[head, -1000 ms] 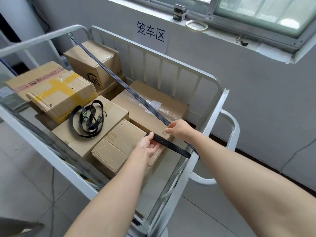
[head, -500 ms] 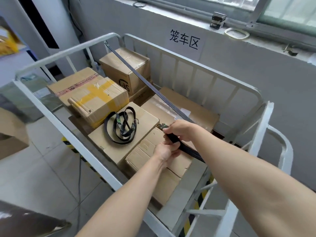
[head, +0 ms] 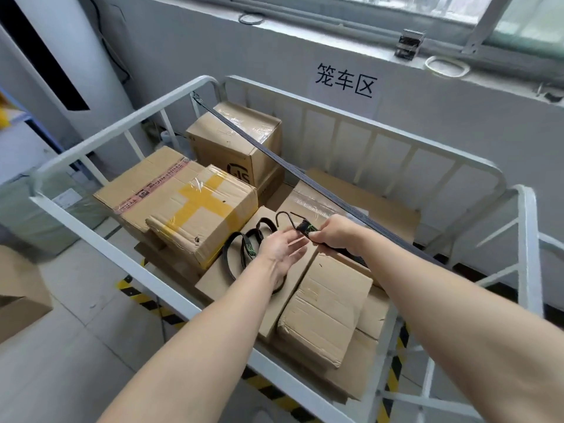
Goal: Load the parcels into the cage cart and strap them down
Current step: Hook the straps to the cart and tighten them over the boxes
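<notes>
Right hand (head: 328, 232) grips a black strap (head: 306, 229) just behind its hook (head: 282, 219), over the parcels (head: 195, 215) in the middle of the cage cart (head: 122, 128). Left hand (head: 282, 251) is released, palm up, fingers spread, just beside the hook. A taut strap (head: 274, 153) runs from the cart's far-left corner to its right side. A coiled strap (head: 245, 244) lies on a parcel inside the cart.

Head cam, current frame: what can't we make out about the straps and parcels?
All in the head view:
1. Taut strap: near end hidden behind the right forearm, anchor unseen.
2. Hooked strap end gripped by the right hand: tail runs under the forearm, so where it leads is hidden.
3. Coiled strap: partly covered by the left hand.
4. Yellow-taped parcel: red tape print too small to read.
</notes>
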Motion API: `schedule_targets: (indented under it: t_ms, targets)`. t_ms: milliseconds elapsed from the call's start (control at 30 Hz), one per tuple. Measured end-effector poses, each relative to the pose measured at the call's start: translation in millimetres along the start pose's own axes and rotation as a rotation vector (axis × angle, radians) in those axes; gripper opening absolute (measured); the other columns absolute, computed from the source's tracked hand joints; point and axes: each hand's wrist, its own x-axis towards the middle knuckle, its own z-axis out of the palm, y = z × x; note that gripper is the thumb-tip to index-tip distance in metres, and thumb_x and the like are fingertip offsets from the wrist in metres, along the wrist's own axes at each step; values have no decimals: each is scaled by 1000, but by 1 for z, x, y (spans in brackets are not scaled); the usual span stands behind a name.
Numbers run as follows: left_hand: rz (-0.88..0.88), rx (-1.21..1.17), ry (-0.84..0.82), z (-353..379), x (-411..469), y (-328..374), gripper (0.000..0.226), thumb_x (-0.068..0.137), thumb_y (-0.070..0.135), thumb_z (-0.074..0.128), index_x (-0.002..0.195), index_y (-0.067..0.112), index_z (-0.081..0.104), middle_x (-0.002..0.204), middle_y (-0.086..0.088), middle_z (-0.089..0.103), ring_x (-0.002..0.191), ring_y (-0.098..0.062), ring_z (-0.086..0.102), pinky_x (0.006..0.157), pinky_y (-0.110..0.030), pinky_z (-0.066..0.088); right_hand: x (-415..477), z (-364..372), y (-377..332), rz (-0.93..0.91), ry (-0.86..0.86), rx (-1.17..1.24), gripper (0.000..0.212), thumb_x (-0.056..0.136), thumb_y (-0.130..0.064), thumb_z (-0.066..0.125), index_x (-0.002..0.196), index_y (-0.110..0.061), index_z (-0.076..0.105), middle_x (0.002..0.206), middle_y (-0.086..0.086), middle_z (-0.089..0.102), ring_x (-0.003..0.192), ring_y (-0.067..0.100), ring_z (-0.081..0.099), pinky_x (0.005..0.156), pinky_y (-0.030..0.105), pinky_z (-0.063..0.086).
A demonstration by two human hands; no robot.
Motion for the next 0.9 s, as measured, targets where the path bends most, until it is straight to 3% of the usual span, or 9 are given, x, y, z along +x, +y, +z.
schedule_targets:
  t_ms: [133, 267, 333, 400, 500, 600, 667, 767, 900]
  targets:
    - [-18, -87, -44, -4, 5, 15, 14, 92, -2, 51, 82, 5, 58, 79, -12, 64, 75, -21, 60, 78, -31, 51, 14, 3, -15, 14, 46, 12, 28, 93, -26, 61, 76, -4, 64, 61, 4, 59, 54, 16, 53, 59, 26, 49]
    - [74, -25, 93, -9, 19, 45, 21, 94, 4, 54, 73, 7, 55, 56, -4, 62, 56, -15, 58, 60, -25, 51, 35, 13, -42, -49, 17, 53, 36, 92, -33, 62, 64, -9, 60, 58, 4, 61, 48, 14, 53, 58, 25, 48]
    - [116, -5, 162, -17, 26, 66, 23, 94, 4, 56, 72, 10, 52, 52, -2, 61, 42, -10, 57, 48, -21, 49, 46, 17, -64, -95, -9, 107, 34, 93, -31, 61, 67, -10, 60, 65, 8, 66, 51, 16, 56, 58, 25, 50]
    - [134, 28, 229, -29, 34, 86, 20, 92, 5, 58, 73, 9, 55, 56, -4, 63, 41, -11, 59, 42, -19, 50, 59, 23, -87, -129, -14, 161, 28, 94, -26, 60, 72, -9, 60, 72, 12, 67, 57, 18, 60, 59, 26, 52]
    - [158, 23, 283, -47, 46, 113, 17, 89, 4, 62, 72, 6, 58, 69, -11, 64, 60, -23, 64, 57, -31, 58, 78, 37, -118, -173, 5, 202, 26, 92, -22, 62, 70, -9, 61, 74, 13, 64, 63, 20, 58, 65, 31, 54]
    - [209, 10, 288, -69, 55, 147, 21, 91, 4, 60, 70, 8, 57, 53, -5, 63, 40, -11, 60, 46, -21, 53, 99, 54, -153, -222, 48, 228, 26, 91, -23, 63, 69, -9, 63, 72, 13, 65, 60, 20, 59, 74, 36, 56]
    - [223, 39, 288, -86, 64, 170, 21, 93, 8, 58, 72, 10, 57, 43, -2, 60, 34, -8, 55, 47, -19, 48, 115, 65, -178, -252, 86, 237, 27, 90, -23, 64, 67, -10, 62, 67, 13, 67, 60, 21, 61, 78, 41, 56]
    - [231, 36, 268, -113, 79, 202, 19, 94, 11, 56, 75, 8, 58, 42, -4, 59, 37, -10, 57, 50, -19, 48, 140, 82, -212, -265, 134, 269, 29, 89, -21, 64, 62, -11, 60, 60, 11, 64, 59, 22, 58, 71, 38, 54]
    - [239, 15, 213, -158, 98, 248, 26, 97, 10, 50, 73, 2, 58, 42, -8, 59, 35, -15, 58, 40, -14, 46, 177, 113, -264, -238, 146, 307, 30, 88, -22, 65, 61, -11, 57, 53, 9, 58, 54, 23, 52, 59, 34, 44]
